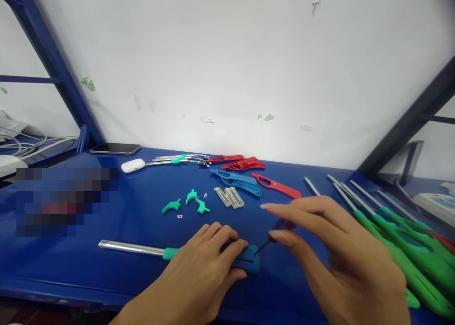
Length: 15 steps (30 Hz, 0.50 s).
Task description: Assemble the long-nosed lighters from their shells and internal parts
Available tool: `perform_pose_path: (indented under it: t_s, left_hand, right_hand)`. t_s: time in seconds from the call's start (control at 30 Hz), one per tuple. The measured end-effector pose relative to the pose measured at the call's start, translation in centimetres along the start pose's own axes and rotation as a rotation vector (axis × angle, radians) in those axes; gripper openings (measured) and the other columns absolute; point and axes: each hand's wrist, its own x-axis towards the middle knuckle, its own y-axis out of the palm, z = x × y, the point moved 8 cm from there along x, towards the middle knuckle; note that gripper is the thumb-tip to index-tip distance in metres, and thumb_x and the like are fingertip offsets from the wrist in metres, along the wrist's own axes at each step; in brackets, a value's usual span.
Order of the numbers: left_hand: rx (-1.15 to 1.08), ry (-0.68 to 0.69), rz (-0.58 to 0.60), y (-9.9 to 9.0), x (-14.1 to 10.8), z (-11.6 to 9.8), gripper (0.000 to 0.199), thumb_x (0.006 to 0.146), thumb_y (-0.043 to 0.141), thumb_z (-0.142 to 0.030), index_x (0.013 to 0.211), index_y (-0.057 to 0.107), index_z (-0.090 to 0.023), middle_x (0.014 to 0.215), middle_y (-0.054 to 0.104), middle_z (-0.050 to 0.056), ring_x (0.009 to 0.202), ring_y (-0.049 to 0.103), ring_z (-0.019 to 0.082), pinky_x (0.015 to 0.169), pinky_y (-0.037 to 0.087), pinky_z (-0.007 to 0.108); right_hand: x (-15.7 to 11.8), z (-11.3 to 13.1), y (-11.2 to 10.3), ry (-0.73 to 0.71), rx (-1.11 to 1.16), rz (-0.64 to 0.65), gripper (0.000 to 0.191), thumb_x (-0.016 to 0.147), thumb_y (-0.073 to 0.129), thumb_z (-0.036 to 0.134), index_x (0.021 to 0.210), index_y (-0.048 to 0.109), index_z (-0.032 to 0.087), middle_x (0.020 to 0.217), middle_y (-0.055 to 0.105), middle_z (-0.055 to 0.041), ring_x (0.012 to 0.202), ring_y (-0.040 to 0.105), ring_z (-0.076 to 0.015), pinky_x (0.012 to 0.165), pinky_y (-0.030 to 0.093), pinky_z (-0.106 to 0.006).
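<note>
A long-nosed lighter with a blue handle (253,264), green collar (171,253) and silver tube (131,247) lies across the near part of the table. My left hand (206,268) is closed over its handle, pressing it to the surface and hiding most of it. In my right hand (341,249) a small screwdriver (282,227) is pinched between thumb and fingers, its thin shaft slanting down to the handle's right end. Whether the tip sits in a hole, I cannot tell. Green trigger pieces (202,207) and clear fuel tanks (231,197) lie beyond my hands.
Blue handle shells (238,180), red shells (243,163) and silver tubes with wires (174,160) lie farther back. Several green lighters (408,239) are piled at the right. A white case (132,165) and a phone (115,148) rest at the back left, before the wall.
</note>
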Motion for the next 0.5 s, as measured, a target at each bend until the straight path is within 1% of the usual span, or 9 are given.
perform_pose_path:
  t_s: [0.07,0.1,0.2,0.23,0.27,0.33,0.4,0.43,0.5]
  left_hand:
    - [0.000,-0.002,-0.001,0.03,-0.02,0.07,0.031,0.104,0.066,-0.020,0.135,0.063,-0.020,0.126,0.070,0.009,0.113,0.067,0.032,0.103,0.059,0.058]
    - [0.002,-0.001,-0.004,0.05,-0.02,0.10,0.030,0.104,0.066,-0.021,0.135,0.064,-0.020,0.126,0.070,0.009,0.113,0.068,0.032,0.103,0.059,0.058]
    - [0.013,0.006,-0.017,0.08,-0.01,0.17,0.032,0.104,0.067,-0.022,0.136,0.064,-0.020,0.127,0.070,0.010,0.114,0.068,0.033,0.102,0.059,0.058]
    - [0.018,0.008,-0.018,0.09,0.01,0.17,0.033,0.104,0.067,-0.022,0.137,0.063,-0.020,0.127,0.070,0.010,0.115,0.068,0.033,0.103,0.059,0.059]
    - [0.021,0.007,-0.017,0.11,0.03,0.18,0.034,0.104,0.067,-0.021,0.138,0.063,-0.020,0.128,0.070,0.010,0.115,0.068,0.033,0.103,0.059,0.059]
    - [0.023,0.002,-0.009,0.12,0.06,0.18,0.034,0.104,0.067,-0.021,0.138,0.063,-0.020,0.128,0.070,0.010,0.116,0.068,0.033,0.104,0.058,0.059]
    - [0.020,0.001,-0.002,0.08,0.05,0.14,0.033,0.105,0.066,-0.021,0.137,0.063,-0.020,0.128,0.069,0.009,0.115,0.068,0.033,0.104,0.058,0.059]
    - [0.018,0.001,0.001,0.06,0.02,0.12,0.033,0.105,0.066,-0.022,0.137,0.063,-0.020,0.128,0.069,0.009,0.115,0.067,0.033,0.104,0.058,0.058]
    - [0.012,-0.001,0.004,0.02,-0.04,0.12,0.033,0.105,0.066,-0.022,0.138,0.062,-0.020,0.128,0.069,0.009,0.115,0.067,0.033,0.104,0.058,0.059]
  right_hand:
    - [-0.02,0.26,0.46,-0.015,0.057,0.052,0.030,0.104,0.063,0.019,0.129,0.074,0.032,0.119,0.078,-0.0007,0.097,0.078,-0.0133,0.086,0.064,-0.020]
    - [-0.01,0.26,0.60,-0.006,0.097,0.065,0.032,0.104,0.061,0.018,0.130,0.073,0.033,0.118,0.079,0.0009,0.096,0.078,-0.0123,0.086,0.064,-0.020]
    - [0.09,-0.04,0.32,0.040,0.089,0.012,0.029,0.102,0.066,0.017,0.125,0.074,0.033,0.097,0.077,0.0030,0.078,0.075,-0.0100,0.073,0.062,-0.017]
    - [0.12,-0.05,0.08,0.038,0.048,-0.016,0.026,0.101,0.069,0.018,0.122,0.075,0.031,0.094,0.076,0.0019,0.077,0.074,-0.0107,0.071,0.062,-0.018]
    - [0.15,-0.01,-0.07,0.030,0.010,-0.030,0.024,0.100,0.071,0.020,0.121,0.076,0.030,0.097,0.075,0.0001,0.081,0.075,-0.0120,0.073,0.062,-0.019]
    - [0.20,0.17,-0.01,-0.001,-0.005,-0.008,0.027,0.102,0.067,0.021,0.126,0.076,0.030,0.112,0.077,-0.0016,0.095,0.078,-0.0134,0.084,0.063,-0.019]
    - [0.18,0.21,0.29,-0.007,0.068,0.040,0.033,0.105,0.061,0.018,0.130,0.073,0.034,0.120,0.078,0.0020,0.101,0.078,-0.0113,0.089,0.061,-0.017]
    - [0.15,0.15,0.38,0.005,0.105,0.049,0.034,0.105,0.060,0.016,0.130,0.073,0.036,0.116,0.079,0.0038,0.096,0.078,-0.0099,0.087,0.061,-0.016]
    - [0.06,-0.05,0.12,0.037,0.129,0.008,0.029,0.102,0.066,0.016,0.123,0.075,0.034,0.096,0.077,0.0047,0.078,0.074,-0.0087,0.073,0.061,-0.015]
